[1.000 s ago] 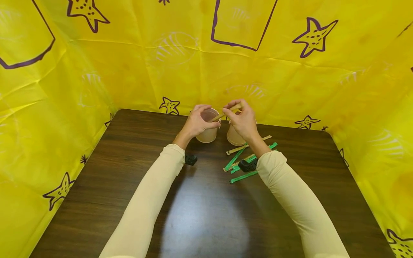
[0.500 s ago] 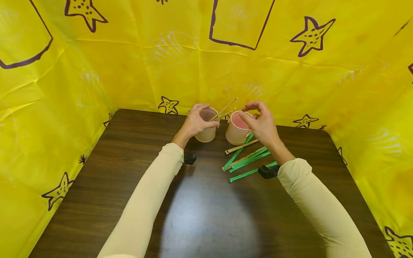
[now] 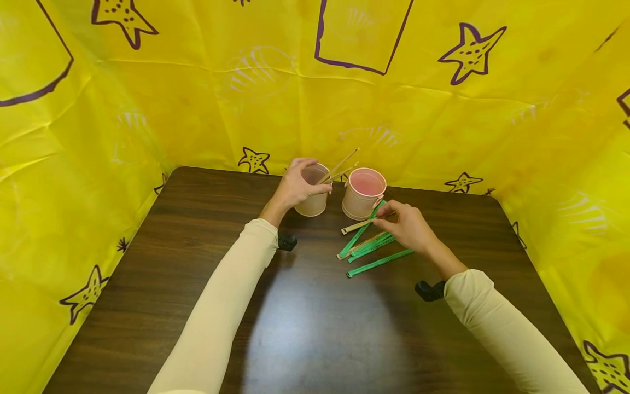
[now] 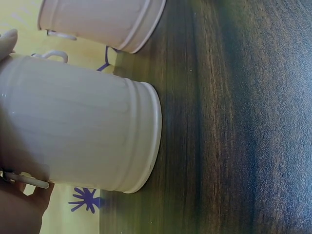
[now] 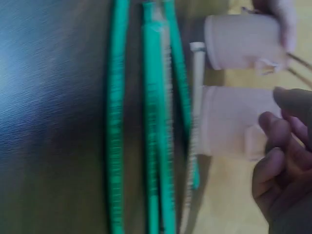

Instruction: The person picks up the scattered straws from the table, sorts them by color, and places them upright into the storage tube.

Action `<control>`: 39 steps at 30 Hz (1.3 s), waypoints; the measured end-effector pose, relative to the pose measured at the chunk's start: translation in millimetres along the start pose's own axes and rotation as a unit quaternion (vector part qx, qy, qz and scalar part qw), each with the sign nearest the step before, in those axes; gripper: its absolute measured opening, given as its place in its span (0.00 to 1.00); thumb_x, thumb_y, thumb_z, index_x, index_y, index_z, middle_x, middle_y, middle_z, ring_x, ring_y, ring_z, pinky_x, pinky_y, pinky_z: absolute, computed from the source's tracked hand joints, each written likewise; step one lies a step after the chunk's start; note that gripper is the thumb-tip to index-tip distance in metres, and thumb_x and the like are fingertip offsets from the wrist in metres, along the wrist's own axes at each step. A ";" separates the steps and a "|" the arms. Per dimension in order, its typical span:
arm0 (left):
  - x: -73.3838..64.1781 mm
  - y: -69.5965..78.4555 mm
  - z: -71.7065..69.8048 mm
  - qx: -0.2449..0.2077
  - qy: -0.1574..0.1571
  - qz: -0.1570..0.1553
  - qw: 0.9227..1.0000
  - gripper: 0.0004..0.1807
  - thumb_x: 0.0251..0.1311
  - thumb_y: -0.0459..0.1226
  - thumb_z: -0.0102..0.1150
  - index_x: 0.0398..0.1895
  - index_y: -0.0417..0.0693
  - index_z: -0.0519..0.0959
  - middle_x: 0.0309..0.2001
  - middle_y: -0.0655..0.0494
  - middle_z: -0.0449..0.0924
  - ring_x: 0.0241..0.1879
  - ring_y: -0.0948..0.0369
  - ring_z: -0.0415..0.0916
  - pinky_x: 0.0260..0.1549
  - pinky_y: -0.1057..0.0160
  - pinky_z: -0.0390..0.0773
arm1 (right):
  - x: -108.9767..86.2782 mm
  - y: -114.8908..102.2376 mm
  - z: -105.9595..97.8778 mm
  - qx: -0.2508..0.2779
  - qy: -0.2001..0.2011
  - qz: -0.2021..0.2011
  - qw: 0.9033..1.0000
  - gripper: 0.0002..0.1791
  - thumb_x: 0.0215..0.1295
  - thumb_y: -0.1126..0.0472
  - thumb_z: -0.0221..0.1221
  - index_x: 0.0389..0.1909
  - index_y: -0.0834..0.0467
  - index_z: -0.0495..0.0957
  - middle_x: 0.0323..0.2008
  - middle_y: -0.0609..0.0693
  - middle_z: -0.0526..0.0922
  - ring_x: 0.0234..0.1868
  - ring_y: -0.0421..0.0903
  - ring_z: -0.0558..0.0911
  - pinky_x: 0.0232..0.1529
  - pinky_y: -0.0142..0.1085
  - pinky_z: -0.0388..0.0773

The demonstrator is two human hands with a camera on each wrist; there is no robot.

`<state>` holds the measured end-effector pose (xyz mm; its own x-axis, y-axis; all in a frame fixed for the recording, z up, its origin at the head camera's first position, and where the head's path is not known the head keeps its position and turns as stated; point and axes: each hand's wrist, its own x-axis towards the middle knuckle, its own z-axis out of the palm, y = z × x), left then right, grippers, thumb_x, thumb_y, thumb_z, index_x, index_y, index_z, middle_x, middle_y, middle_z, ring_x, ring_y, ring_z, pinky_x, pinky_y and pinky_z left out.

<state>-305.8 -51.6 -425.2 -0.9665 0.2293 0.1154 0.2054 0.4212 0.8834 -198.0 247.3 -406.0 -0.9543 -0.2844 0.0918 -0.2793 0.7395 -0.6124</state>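
Grips the left bucket at the rim with the left hand, thumb across the right side, other fingers curled over the far edge. Stands it upright on the dark wood-grain worktop, with two tan strips inside, slanting out past the rim to the right. Just to the right, near but apart: the right bucket, also upright, pink within, no hand on it.

Holds the right hand low in front of the right bucket, fingers partly bent, thumb and forefinger slightly parted in the right wrist view, nothing visibly held. Nearest to the fingertips: a loose tan strip, lying across a green one; cannot tell whether touched.

Closer to the person: more green strips on the worktop, some bunched with another tan one, the closest set apart, dark markings along them. Pale sleeves on both arms, a black device at each wrist. Behind: yellow cloth with purple starfish drawings
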 end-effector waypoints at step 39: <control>-1.9 0.5 -1.2 -0.001 0.000 0.002 1.000 0.49 0.48 0.51 0.81 0.73 0.47 0.70 0.71 0.53 0.63 0.72 0.50 0.63 0.72 0.46 0.66 | 8.8 39.0 50.0 -0.072 -0.037 -0.018 0.997 0.06 0.64 0.65 0.67 0.41 0.60 0.87 0.38 0.58 0.80 0.41 0.52 0.76 0.41 0.42 0.73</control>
<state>-304.0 -52.9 -424.4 -0.9656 0.2307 0.1200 0.2097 0.4177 0.8841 -212.0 243.1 -468.4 -0.9343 -0.3530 0.0501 -0.3309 0.8063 -0.4902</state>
